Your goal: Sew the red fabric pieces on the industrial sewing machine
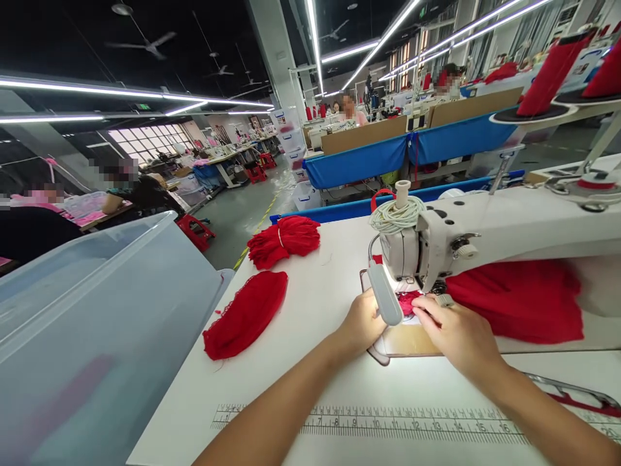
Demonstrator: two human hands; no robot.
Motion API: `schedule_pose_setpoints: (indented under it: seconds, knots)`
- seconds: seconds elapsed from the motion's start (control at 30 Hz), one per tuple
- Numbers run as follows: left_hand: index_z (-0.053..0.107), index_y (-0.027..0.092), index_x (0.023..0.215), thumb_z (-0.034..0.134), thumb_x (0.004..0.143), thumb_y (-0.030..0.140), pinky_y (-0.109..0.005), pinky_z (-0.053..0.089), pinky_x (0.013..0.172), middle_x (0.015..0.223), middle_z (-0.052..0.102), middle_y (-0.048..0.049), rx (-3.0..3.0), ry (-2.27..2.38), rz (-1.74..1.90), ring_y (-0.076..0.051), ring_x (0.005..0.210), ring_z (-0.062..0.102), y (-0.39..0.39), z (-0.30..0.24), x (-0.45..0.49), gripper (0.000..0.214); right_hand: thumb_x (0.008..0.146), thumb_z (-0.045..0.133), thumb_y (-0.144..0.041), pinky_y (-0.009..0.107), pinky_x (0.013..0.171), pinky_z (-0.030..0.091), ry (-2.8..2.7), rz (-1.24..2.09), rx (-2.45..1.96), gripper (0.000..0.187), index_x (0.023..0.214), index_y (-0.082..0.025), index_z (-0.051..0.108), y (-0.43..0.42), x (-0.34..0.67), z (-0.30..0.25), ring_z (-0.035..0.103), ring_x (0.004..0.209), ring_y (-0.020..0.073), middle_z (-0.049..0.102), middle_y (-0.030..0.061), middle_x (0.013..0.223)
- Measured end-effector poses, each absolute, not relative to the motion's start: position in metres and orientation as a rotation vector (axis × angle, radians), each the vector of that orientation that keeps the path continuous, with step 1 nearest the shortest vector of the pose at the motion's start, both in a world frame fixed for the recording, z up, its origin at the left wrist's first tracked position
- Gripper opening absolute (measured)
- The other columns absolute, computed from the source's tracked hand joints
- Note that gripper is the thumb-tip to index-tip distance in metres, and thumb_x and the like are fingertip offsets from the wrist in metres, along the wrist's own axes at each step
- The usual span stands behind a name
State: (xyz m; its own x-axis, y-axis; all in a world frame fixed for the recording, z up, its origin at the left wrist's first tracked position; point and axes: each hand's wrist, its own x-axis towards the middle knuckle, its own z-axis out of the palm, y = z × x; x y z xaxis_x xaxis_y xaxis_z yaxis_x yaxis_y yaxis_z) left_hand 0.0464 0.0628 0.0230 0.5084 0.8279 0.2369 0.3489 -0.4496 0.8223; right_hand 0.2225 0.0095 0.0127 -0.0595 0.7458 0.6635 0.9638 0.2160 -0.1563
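Both hands work at the needle of a white sewing machine (pixel 485 236). My left hand (pixel 361 320) rests on the table just left of the needle, partly behind the machine's grey lamp (pixel 385 299), its fingers curled onto a small piece of red knit fabric (pixel 408 301). From the right, my right hand (pixel 453 330) pinches the same red piece with its fingers pressed together. A larger heap of red fabric (pixel 519 298) lies behind the needle under the machine arm.
A flat red knit piece (pixel 247 314) and a tied bundle of red pieces (pixel 284 241) lie on the white table (pixel 315 375) at left. A translucent plastic bin (pixel 92 323) stands at far left. A printed ruler (pixel 388 424) runs along the front edge. Other workers sit at distant tables.
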Motion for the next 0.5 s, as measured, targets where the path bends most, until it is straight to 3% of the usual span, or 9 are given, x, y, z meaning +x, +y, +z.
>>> schedule_pose_setpoints:
  seconds: [0.3, 0.5]
  knots:
    - [0.048, 0.018, 0.062, 0.053, 0.084, 0.019, -0.030, 0.047, 0.070, 0.079, 0.055, -0.0030, 2.021, 0.894, 0.877, -0.016, 0.076, 0.052, 0.0645, 0.0194, 0.0454, 0.023, 0.088, 0.046, -0.023, 0.022, 0.039, 0.020, -1.729, -0.582, -1.558, 0.031, 0.065, -0.021, 0.067, 0.0107, 0.2225, 0.0140, 0.036, 0.039, 0.0101, 0.050, -0.0008, 0.052]
    - [0.053, 0.018, 0.067, 0.053, 0.084, 0.015, -0.030, 0.046, 0.073, 0.081, 0.058, -0.0029, 2.036, 0.865, 0.903, -0.016, 0.078, 0.054, 0.0648, 0.0165, 0.0458, 0.017, 0.090, 0.044, -0.020, 0.021, 0.045, 0.035, -1.876, -0.136, -1.318, 0.025, 0.074, -0.022, 0.064, 0.0125, 0.2262, 0.0139, 0.042, 0.043, 0.0096, 0.054, -0.0020, 0.059]
